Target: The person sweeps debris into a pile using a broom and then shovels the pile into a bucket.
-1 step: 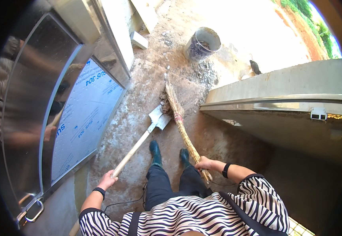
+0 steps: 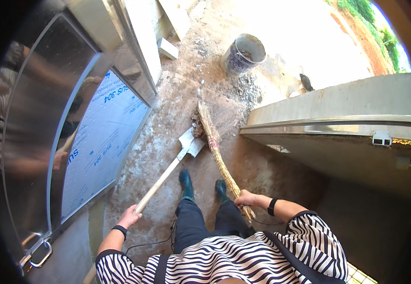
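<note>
My left hand (image 2: 129, 216) is closed round the wooden handle of a shovel (image 2: 160, 183). The shovel's metal blade rests on the dirty floor ahead of my boots. My right hand (image 2: 246, 198) grips the bound stalks of a straw broom (image 2: 223, 165) near their butt end. The broom slants away to the far left, and its bristles lie against a small pile of debris (image 2: 196, 127) at the blade's front edge. Part of the pile is hidden under the bristles.
A bucket (image 2: 237, 67) with rubble in it stands farther off, with loose grit around its base. To the left is a metal door (image 2: 103, 146) with printed film; to the right, a low wall (image 2: 333, 106). A dark cable (image 2: 151, 244) lies by my legs.
The broom's bristle end has shifted slightly to the left, toward the debris and the shovel blade. Both hands keep their holds, and the shovel has not visibly moved.
</note>
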The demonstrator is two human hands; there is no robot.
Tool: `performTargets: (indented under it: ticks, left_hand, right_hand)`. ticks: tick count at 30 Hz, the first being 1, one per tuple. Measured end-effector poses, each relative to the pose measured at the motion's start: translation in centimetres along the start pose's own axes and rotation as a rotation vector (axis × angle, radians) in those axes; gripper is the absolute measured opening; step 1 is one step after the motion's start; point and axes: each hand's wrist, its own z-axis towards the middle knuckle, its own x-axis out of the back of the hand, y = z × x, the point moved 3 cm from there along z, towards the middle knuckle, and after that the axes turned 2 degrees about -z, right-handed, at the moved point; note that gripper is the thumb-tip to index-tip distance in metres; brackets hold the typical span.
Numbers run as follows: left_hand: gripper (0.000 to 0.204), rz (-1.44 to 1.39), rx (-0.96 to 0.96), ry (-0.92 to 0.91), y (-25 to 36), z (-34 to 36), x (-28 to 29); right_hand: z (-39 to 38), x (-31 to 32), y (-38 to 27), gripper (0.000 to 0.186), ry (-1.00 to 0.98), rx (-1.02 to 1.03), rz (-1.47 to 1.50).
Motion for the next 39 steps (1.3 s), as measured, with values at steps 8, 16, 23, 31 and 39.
performTargets:
  ticks: [8,16,23,31,39]
  left_hand:
    - [0.042,0.458,0.028,0.103,-2.7,6.2,-3.0]
    - [0.024,0.477,-0.075,0.255,-3.1,9.3,-5.1]
    - [0.029,0.444,-0.145,0.217,-4.0,11.3,-6.4]
    - [0.029,0.461,-0.171,0.249,-0.9,12.0,-6.7]
    - [0.030,0.525,-0.275,0.283,7.2,9.4,-5.8]
  right_hand:
    - [-5.4,1.7,-1.0,0.019,-0.027,-0.084,-0.245]
    - [-12.1,6.4,-0.4,0.019,0.122,-0.057,0.040]
    - [-17.2,3.4,4.4,0.018,0.221,-0.163,0.316]
    - [-19.4,0.8,13.2,0.015,0.177,-0.339,0.516]
    - [-17.3,-0.8,21.3,0.015,0.123,-0.351,0.604]
